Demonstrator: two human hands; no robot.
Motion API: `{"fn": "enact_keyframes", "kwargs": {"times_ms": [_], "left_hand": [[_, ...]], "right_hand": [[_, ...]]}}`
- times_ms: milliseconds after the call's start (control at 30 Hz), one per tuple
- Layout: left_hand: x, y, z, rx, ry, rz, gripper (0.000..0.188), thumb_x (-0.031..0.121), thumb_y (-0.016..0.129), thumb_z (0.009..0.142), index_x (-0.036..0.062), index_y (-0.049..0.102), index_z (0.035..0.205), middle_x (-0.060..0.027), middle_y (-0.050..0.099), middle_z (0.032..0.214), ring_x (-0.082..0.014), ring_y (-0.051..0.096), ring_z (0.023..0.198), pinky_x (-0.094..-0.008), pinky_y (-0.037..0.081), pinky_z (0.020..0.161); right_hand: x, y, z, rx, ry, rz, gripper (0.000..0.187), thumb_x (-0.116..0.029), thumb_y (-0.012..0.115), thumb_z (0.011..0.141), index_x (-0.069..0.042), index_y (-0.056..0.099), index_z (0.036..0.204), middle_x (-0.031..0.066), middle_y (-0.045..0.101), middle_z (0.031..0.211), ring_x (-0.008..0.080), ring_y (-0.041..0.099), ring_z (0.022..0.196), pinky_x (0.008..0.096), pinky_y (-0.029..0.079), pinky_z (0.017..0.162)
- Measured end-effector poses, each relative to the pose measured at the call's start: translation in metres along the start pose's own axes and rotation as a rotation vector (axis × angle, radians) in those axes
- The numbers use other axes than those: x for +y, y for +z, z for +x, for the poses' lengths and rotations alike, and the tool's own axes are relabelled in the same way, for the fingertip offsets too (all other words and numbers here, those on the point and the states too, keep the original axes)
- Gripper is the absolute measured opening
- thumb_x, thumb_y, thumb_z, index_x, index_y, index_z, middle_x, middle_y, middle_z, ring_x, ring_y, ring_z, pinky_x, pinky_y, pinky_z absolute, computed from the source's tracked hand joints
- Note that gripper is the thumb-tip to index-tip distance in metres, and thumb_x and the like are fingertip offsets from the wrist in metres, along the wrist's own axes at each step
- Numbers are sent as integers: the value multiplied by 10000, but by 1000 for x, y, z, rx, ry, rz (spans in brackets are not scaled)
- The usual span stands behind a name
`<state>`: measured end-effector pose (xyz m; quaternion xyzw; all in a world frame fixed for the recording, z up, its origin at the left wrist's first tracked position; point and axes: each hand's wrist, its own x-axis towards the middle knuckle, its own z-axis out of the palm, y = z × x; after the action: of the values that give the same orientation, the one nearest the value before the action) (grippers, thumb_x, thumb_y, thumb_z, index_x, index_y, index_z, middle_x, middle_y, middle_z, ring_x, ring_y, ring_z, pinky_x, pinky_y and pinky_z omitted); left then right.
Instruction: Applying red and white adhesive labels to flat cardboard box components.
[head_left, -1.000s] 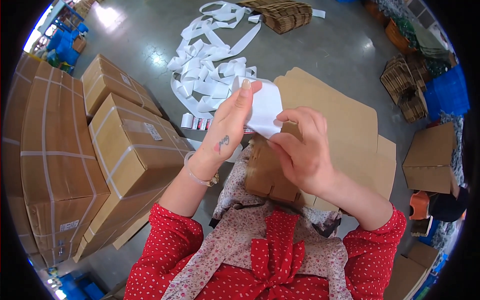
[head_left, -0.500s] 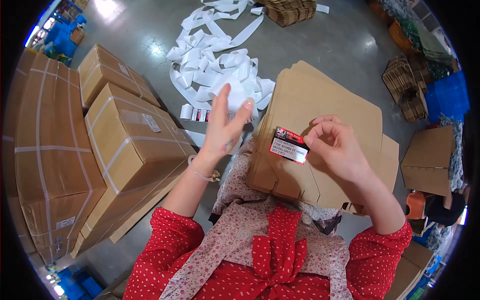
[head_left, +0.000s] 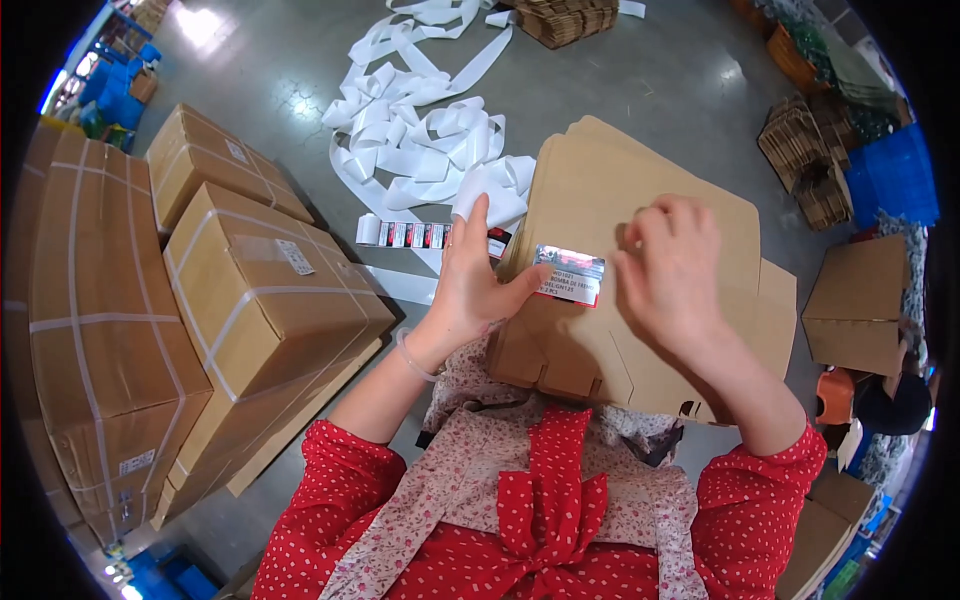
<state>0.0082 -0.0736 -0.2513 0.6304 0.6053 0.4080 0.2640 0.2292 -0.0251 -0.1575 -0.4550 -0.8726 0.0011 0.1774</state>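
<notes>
A small red, black and white label [head_left: 572,288] lies against the top of a stack of flat brown cardboard cartons [head_left: 660,200] in front of me. My left hand [head_left: 474,285] rests at its left edge, the thumb touching the label and the fingers stretched out away from it. Just right of the label, my right hand [head_left: 672,275] hovers with curled fingers and a gap between thumb and forefinger; it is slightly blurred, and nothing shows in it. Beyond my left wrist is a strip of similar labels [head_left: 415,236], partly on a white roll, its right end partly behind my fingers.
A long tangle of white backing strip [head_left: 430,140] spreads over the grey floor [head_left: 270,60]. Strapped cartons [head_left: 275,290] are stacked at the left. Bundled flat cardboard [head_left: 565,20] sits at the far side, with an open box [head_left: 855,300] to the right.
My right hand has let go of the label and drawn up off it. The left hand has come down to the right, its thumb now on the label's left edge.
</notes>
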Motion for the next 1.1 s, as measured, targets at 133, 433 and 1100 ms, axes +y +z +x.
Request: {"fn": "enact_keyframes", "kwargs": {"times_ms": [133, 433, 1100], "left_hand": [[7, -2, -2, 8, -37, 91, 1159, 411, 876, 668, -200, 228, 1409, -322, 441, 1255, -438, 460, 1187, -457, 359, 1035], [33, 0, -3, -104, -117, 138, 1371, 475, 898, 601, -184, 56, 1460, -344, 359, 1374, -452, 367, 1312, -471, 265, 1130], [28, -17, 11, 397, -246, -434, 552, 119, 609, 965, -3, 378, 1451, -159, 521, 1333, -206, 513, 1188, -331, 427, 1005]], "right_hand": [[42, -50, -24, 119, 125, -195, 240, -113, 696, 800, -45, 574, 995, 172, 569, 1071, 366, 513, 1074, 456, 411, 926], [147, -83, -157, -155, 794, -35, 364, -225, 639, 949, 11, 563, 1215, 136, 657, 1007, 234, 638, 905, 352, 497, 812], [317, 87, -352, 814, 1826, 1219, 469, -309, 630, 955, -7, 532, 1301, 91, 660, 988, 193, 632, 872, 330, 527, 717]]}}
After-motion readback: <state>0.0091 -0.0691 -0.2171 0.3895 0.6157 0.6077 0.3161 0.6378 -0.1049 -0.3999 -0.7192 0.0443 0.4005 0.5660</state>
